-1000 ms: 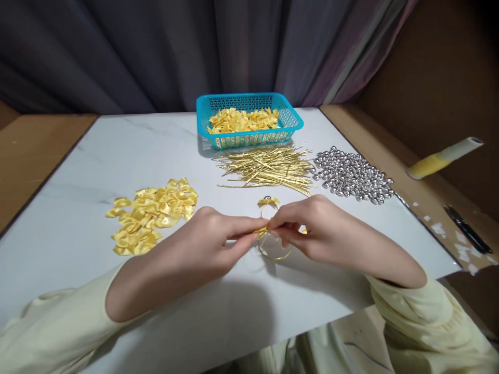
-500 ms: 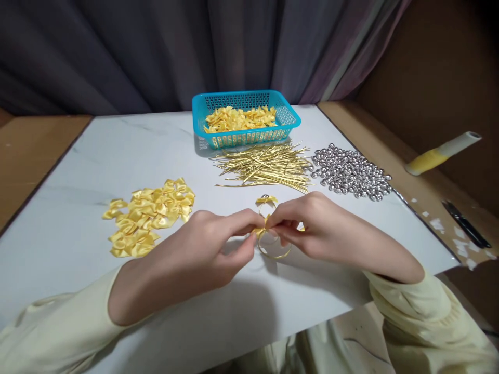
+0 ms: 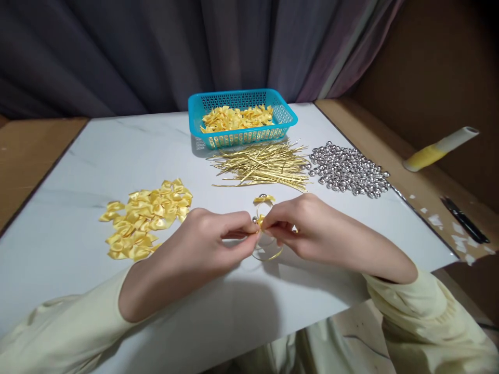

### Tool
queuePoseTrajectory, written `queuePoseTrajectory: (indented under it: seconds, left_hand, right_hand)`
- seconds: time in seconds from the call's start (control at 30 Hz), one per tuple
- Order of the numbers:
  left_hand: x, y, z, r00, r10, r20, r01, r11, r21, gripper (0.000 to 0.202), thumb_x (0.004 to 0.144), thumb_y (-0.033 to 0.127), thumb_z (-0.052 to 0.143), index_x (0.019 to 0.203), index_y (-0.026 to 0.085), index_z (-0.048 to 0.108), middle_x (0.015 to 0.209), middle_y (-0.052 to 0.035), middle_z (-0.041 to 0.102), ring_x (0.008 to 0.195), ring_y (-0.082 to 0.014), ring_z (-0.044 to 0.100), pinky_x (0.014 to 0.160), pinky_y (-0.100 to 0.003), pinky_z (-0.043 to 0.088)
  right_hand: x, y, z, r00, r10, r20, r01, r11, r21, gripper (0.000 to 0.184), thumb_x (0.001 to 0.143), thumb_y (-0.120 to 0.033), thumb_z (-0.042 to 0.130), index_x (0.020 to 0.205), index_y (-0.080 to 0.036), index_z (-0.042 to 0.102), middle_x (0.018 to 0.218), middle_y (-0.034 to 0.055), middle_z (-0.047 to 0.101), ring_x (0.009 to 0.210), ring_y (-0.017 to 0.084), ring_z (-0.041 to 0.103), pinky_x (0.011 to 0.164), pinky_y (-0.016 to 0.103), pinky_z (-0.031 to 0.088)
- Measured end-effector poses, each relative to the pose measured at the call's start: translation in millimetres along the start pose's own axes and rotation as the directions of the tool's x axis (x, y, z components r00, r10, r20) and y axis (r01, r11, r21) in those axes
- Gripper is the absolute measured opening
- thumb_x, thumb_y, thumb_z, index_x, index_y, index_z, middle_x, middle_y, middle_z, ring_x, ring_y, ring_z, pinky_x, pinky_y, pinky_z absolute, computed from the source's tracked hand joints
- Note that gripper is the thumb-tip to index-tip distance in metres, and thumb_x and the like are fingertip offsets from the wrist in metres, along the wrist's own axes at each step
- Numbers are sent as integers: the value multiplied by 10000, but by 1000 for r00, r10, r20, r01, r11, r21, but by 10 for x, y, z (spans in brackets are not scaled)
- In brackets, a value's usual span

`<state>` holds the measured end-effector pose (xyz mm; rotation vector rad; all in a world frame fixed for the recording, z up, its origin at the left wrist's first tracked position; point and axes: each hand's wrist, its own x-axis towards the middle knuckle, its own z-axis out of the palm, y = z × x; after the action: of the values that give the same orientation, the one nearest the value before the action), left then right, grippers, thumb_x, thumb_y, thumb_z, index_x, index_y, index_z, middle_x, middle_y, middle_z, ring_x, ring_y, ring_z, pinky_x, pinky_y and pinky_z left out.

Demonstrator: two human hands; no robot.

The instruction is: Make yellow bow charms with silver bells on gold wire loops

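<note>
My left hand (image 3: 202, 244) and my right hand (image 3: 307, 231) meet at the middle of the white table (image 3: 78, 171), fingertips pinched together on a small yellow bow with a gold wire tie (image 3: 260, 222). The wire's loop (image 3: 268, 255) hangs below the fingers, just above the tabletop. A finished bow with a silver bell (image 3: 264, 199) lies just beyond my fingers. Both hands are closed in a pinch.
A pile of yellow satin bows (image 3: 144, 218) lies to the left. At the back stands a blue basket (image 3: 288, 115) with more bows, a heap of gold wire ties (image 3: 261, 166) before it, silver bells (image 3: 349, 170) to the right. A yellow-white roll (image 3: 440, 149) and black pen (image 3: 465, 221) lie off the table's right edge.
The hands stay pinched on the bow and wire, with small finger shifts. The whole view has slid slightly as my head moved.
</note>
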<state>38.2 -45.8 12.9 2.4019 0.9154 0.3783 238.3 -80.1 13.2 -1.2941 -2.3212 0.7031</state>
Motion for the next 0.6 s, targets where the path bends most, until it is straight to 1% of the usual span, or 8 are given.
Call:
queuePoseTrajectory:
  seconds: [0.13,0.27,0.37,0.5,0.6]
  left_hand:
    - [12,-10,10,999,36,1,-36,999,11,168,822,196,567,687,170,663,603,34,688,499,-62,542,512,-168,371]
    - [17,-8,47,996,62,-56,-64,998,-23,185,802,156,560,646,172,658,569,55,665,477,-45,505,495,-165,346]
    - [7,-2,70,995,63,-71,-65,998,-25,180,785,134,563,637,165,661,563,52,670,478,-44,526,487,-165,339]
    - [0,-1,74,996,58,-64,-59,998,-16,173,780,125,560,654,161,673,586,40,693,494,-51,564,490,-162,349]
    - [9,5,70,996,61,-59,-61,998,-12,165,782,132,562,665,161,674,590,39,696,494,-50,567,490,-158,349]
  right_hand:
    - [-12,-21,7,1000,7,6,-7,1000,-18,289,712,33,505,834,-121,717,658,12,652,555,95,508,529,230,313]
    - [-16,-46,-9,998,15,61,-12,999,-45,265,732,31,489,819,-108,698,624,-6,586,538,88,451,523,236,296]
    - [-10,-54,-20,996,11,90,-5,997,-72,256,758,29,479,810,-105,690,620,-12,566,532,86,420,528,241,290]
    - [-14,-52,-16,994,17,104,-7,996,-91,244,789,19,471,823,-101,682,658,3,599,549,88,434,540,246,290]
    - [-21,-44,-4,994,14,106,-2,994,-112,213,813,-6,478,795,-98,670,655,9,600,548,87,426,540,247,285]
